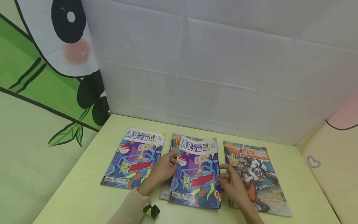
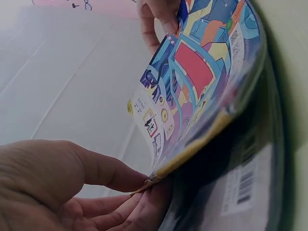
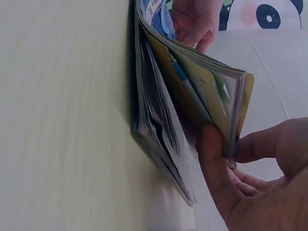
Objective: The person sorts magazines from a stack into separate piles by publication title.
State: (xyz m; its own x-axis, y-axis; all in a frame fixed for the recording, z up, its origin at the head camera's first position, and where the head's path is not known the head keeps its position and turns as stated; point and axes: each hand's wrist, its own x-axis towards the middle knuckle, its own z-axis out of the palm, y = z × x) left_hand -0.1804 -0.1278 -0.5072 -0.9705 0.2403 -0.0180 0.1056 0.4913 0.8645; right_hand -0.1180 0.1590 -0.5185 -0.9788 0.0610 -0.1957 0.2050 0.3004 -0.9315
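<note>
Between both hands, I read "青年" and "22" on a magazine (image 1: 195,175), edges pinched by left hand (image 1: 164,168) and right hand (image 1: 232,183). Right of both: "FEI" magazine (image 1: 261,174).

The table (image 1: 84,199) is pale yellow with a faint wood grain. Directly on it, in a row, lie a purple-blue magazine (image 1: 135,160) at left, a mostly covered magazine (image 1: 175,143) in the middle and a grey-orange magazine (image 1: 261,175) at right, titles toward the far side.
</note>
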